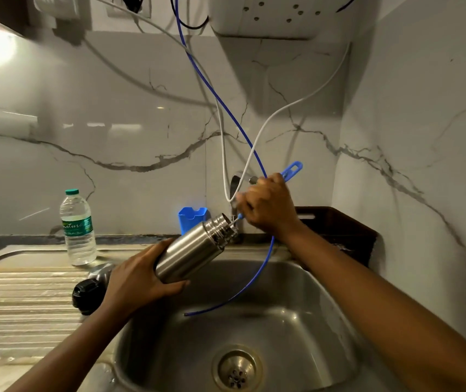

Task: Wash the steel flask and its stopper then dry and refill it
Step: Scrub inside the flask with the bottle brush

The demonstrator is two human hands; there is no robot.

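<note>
- The steel sink (325, 321) lies nearest, with a thin blue tube (257, 275) dangling into it.
- The left hand (138, 278) grips the base of the steel flask (192, 250), which is tilted above the sink with its open mouth pointing up and away.
- The black stopper (89, 295) lies on the table (13, 306) just left of that hand.
- The right hand (268, 207) clasps a blue-handled brush (291, 168) whose wire enters the flask's mouth.
- Farther back, a plastic water bottle (78, 230) stands upright, and a blue holder (190, 219) sits by the wall.

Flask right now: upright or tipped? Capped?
Tipped and uncapped. The left hand holds the steel flask slanted over the sink, open mouth raised; the right hand holds a blue brush in it.
</note>
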